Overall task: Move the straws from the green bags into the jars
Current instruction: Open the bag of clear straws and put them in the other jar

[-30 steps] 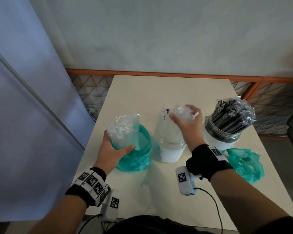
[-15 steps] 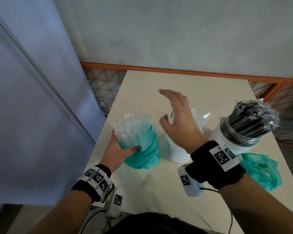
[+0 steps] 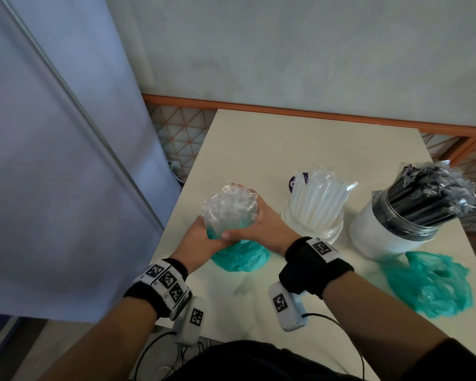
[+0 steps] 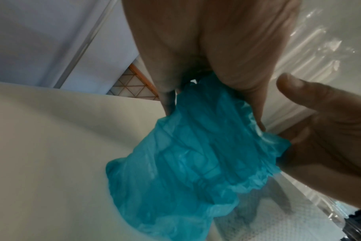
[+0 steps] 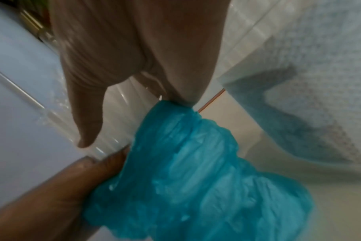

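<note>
Both hands clasp a bundle of clear wrapped straws (image 3: 228,209) at the frame's centre: left hand (image 3: 201,240) from the left, right hand (image 3: 261,229) from the right. Its green bag (image 3: 239,257) is bunched below them on the surface (image 3: 286,144). Right of it stand a jar of white straws (image 3: 313,215) and a jar of black straws (image 3: 390,229).

— What sort of place is this?
— Hard to pin down; a plain indoor room. A cream rectangular table (image 3: 300,149) stands against a grey plastered wall (image 3: 300,45), beside an orange wire-mesh rail (image 3: 182,127) and a pale blue panel (image 3: 52,160).
</note>
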Demonstrator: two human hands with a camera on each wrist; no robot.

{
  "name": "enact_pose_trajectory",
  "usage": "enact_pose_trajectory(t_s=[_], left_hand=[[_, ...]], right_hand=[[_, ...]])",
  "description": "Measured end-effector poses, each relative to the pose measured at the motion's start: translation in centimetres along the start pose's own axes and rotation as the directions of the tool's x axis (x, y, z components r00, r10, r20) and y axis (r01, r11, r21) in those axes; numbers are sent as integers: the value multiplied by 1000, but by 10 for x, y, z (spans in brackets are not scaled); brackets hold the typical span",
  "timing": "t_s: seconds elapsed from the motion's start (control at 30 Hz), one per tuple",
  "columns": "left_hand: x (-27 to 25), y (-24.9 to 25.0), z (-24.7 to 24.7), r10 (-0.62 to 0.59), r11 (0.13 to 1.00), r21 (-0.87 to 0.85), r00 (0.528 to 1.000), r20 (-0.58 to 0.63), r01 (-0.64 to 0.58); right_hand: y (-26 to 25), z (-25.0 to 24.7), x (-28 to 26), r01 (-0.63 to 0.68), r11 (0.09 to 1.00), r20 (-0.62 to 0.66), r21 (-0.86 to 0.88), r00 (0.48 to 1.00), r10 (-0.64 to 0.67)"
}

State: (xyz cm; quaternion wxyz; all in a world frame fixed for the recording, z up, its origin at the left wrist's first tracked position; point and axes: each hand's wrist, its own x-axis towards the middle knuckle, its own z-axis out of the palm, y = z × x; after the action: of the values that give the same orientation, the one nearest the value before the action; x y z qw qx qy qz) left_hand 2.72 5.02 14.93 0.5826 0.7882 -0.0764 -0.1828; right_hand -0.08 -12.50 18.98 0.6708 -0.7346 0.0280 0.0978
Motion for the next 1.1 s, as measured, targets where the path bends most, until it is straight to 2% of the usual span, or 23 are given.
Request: enact_pose_trajectory(t_s=[0.23, 0.37, 0.5, 0.6, 0.73, 0.93, 1.03, 1.1], left_hand=[[6, -4, 1, -10, 1000, 2, 1000, 26, 10], [11, -4, 0, 3, 1000, 22, 998, 65, -5], [11, -4, 0, 14, 1000, 26, 1000, 28, -15], [11, -3, 3, 27, 999, 45, 1000, -4, -27], [15, -5, 9, -3, 1000, 14, 997, -74, 4], [13, 3, 15, 18, 999, 35, 992, -123, -13], [14, 3, 15, 25, 999, 36, 990, -137, -21], [14, 3, 16, 25, 999, 46, 991, -134, -19]], right_hand=[[14, 6, -4, -74, 990, -82, 117, 993, 83], [9, -6, -3, -52, 990, -93, 134, 994, 64], [4, -16, -6, -45, 977, -153, 210, 985, 79], [-11, -20, -14, 48, 973, -226, 225, 974, 4], [-45, -28, -27, 218, 960, -406, 175, 904, -131], [-114, -82, -52, 502, 851, -607, 150, 727, -322], [-125, -113, -64, 514, 846, -603, 138, 722, -340], [-124, -123, -69, 477, 878, -598, 41, 716, -361]])
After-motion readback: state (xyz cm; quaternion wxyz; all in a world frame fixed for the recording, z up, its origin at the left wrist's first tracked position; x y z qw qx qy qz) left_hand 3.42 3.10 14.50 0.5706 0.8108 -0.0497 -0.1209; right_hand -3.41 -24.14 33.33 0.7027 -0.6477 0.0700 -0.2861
